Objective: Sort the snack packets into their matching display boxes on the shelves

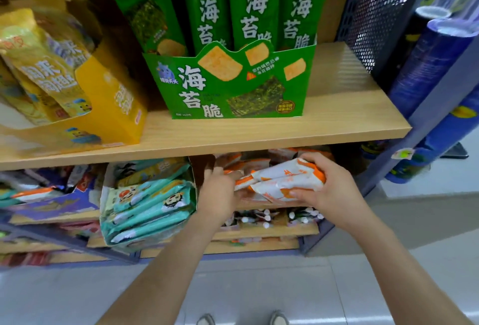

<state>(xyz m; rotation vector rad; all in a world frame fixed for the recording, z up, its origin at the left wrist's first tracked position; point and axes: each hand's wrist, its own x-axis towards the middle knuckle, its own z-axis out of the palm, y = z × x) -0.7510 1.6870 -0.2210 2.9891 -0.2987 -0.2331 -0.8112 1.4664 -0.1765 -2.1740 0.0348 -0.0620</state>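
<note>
My right hand (328, 189) grips a bunch of white-and-orange snack packets (282, 179) just below the upper wooden shelf. My left hand (220, 192) touches the left ends of the same packets, its fingers curled over them. Behind the packets, more orange-and-white ones (248, 162) lie in their display box on the second shelf, partly hidden by the shelf board. To the left stands a box of teal packets (147, 208) with cartoon faces.
On the upper wooden shelf (337, 122) stand a green seaweed-crisp display box (228, 83) and a yellow box of yellow packets (114, 106). Blue packets (51, 202) lie at lower left. A dark perforated panel (375, 8) and blue items (435, 65) flank the right. My shoes (278, 318) show on the pale floor.
</note>
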